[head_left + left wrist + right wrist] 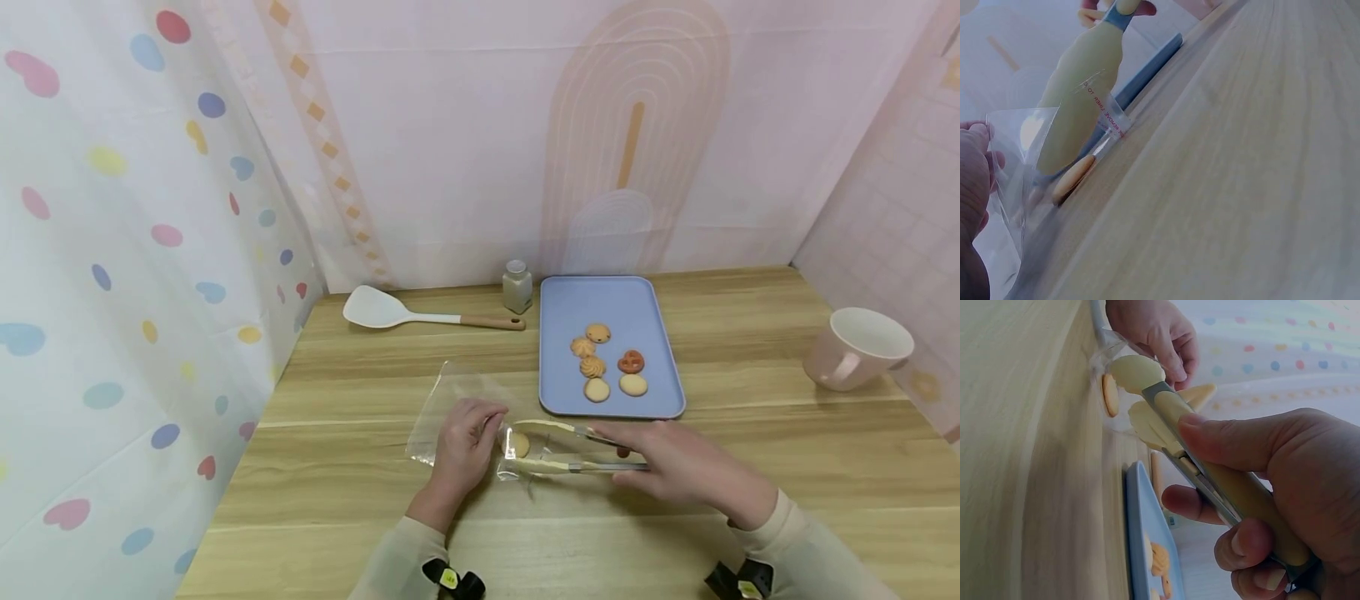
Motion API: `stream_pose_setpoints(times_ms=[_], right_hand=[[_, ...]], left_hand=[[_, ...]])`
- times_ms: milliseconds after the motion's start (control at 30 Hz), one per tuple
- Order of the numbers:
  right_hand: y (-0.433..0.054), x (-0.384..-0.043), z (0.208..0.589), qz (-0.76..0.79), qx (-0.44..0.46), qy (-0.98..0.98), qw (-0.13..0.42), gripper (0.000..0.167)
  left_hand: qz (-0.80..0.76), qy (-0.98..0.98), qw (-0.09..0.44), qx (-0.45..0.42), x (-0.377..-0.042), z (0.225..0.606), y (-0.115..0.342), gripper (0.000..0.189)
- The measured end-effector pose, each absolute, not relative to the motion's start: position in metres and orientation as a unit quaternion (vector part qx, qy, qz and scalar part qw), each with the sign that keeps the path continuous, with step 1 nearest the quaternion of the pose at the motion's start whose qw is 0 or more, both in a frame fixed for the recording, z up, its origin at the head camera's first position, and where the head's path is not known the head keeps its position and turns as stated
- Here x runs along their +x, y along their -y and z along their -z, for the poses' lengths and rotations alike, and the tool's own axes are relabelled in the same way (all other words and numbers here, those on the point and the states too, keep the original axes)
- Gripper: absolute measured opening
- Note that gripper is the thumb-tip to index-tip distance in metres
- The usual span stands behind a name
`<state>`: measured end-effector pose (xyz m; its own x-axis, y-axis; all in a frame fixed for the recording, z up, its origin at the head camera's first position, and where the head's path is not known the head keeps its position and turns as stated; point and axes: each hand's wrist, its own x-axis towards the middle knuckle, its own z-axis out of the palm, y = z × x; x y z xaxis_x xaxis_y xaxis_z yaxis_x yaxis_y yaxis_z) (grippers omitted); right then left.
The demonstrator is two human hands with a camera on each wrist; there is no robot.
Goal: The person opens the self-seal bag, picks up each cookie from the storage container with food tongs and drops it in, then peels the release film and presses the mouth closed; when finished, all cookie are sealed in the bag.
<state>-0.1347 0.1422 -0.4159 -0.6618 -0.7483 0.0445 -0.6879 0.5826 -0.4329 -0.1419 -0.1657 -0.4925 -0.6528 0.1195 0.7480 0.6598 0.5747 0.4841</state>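
My left hand pinches the edge of a clear plastic bag lying on the wooden table. A round pale cookie sits within the bag near its mouth; in the left wrist view the same cookie shows through the clear film. With curled fingers, my right hand grips tongs that have cream-coloured tips. Those tips are spread apart and reach into the bag's mouth. From the right wrist, the cookie appears beside the tips, apart from them.
Behind the right hand, a blue tray bears several cookies of different shapes. A white spatula with a wooden handle and a small glass jar lie near the back edge. At the far right stands a pink mug.
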Motion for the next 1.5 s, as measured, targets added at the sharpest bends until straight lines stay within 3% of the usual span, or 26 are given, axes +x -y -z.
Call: stream_pose_setpoints(times_ms=[167,500,867,1133,1500], right_hand=[[-0.149,-0.132,0.418,0.204,-0.401,-0.891,0.064,0.055],[-0.145,-0.141,0.424,0.234,-0.386,-0.885,0.115,0.053],[-0.134,-0.142,0.424,0.241,-0.391,-0.879,0.130,0.058],[-0.129,-0.141,0.425,0.226,-0.401,-0.881,0.105,0.055],[-0.128,-0.140,0.429,0.236,-0.398,-0.883,0.081,0.054]], left_hand=[[0.396,0.815,0.349,-0.240,-0.142,0.491,0.165,0.011],[0.401,0.815,0.337,-0.249,-0.141,0.493,0.165,0.013],[0.396,0.817,0.336,-0.250,-0.141,0.492,0.164,0.009],[0.388,0.817,0.339,-0.259,-0.142,0.494,0.164,0.015],[0.389,0.817,0.352,-0.237,-0.142,0.492,0.165,0.008]])
